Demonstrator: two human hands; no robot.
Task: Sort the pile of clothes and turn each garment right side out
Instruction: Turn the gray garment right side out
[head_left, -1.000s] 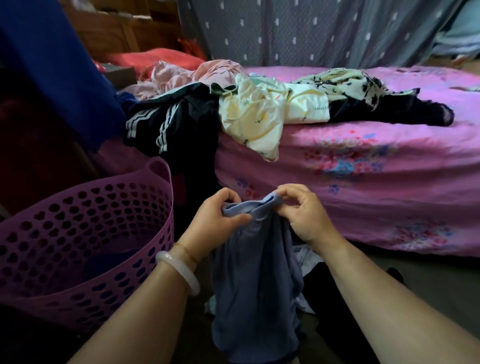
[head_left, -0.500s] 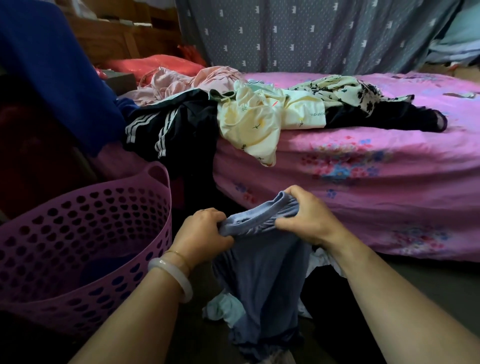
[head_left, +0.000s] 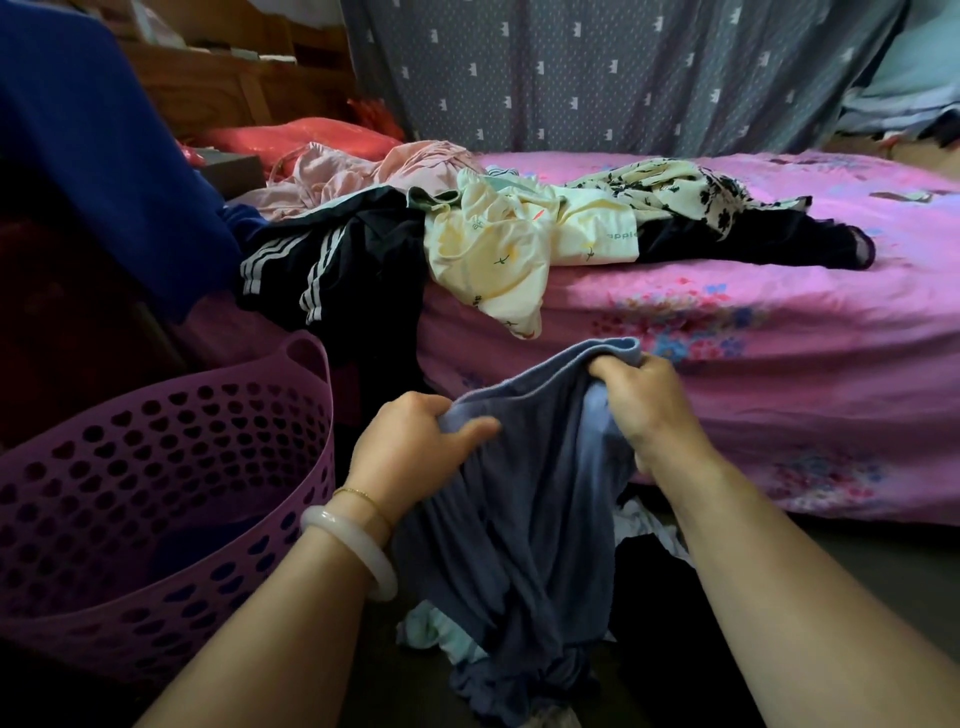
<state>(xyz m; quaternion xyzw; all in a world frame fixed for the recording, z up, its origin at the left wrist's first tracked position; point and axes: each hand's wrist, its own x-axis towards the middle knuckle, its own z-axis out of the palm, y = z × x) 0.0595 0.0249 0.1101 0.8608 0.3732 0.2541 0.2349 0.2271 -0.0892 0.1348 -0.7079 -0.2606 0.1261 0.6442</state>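
Observation:
I hold a grey-blue garment (head_left: 524, 525) by its elastic waistband in front of the bed. My left hand (head_left: 410, 447) grips the band's left end, thumb on top. My right hand (head_left: 644, 405) grips the right end a little higher, fingers curled into the fabric. The cloth hangs down between my forearms to the floor, where more clothes (head_left: 441, 629) lie bunched under it. On the bed a pile of clothes spreads out: a black garment with white stripes (head_left: 332, 265), a pale yellow one (head_left: 498, 249), a pink one (head_left: 363, 171) and a black-and-cream floral one (head_left: 675, 192).
A purple perforated laundry basket (head_left: 171, 499) stands on the floor at my left, something dark blue inside it. The bed with its pink floral sheet (head_left: 779, 332) fills the right half. A dark blue cloth (head_left: 88, 135) hangs at the upper left. A grey patterned curtain (head_left: 597, 73) hangs behind the bed.
My hands have drawn apart along the waistband, stretching it wider. The right hand rose toward the bed and the left dropped slightly.

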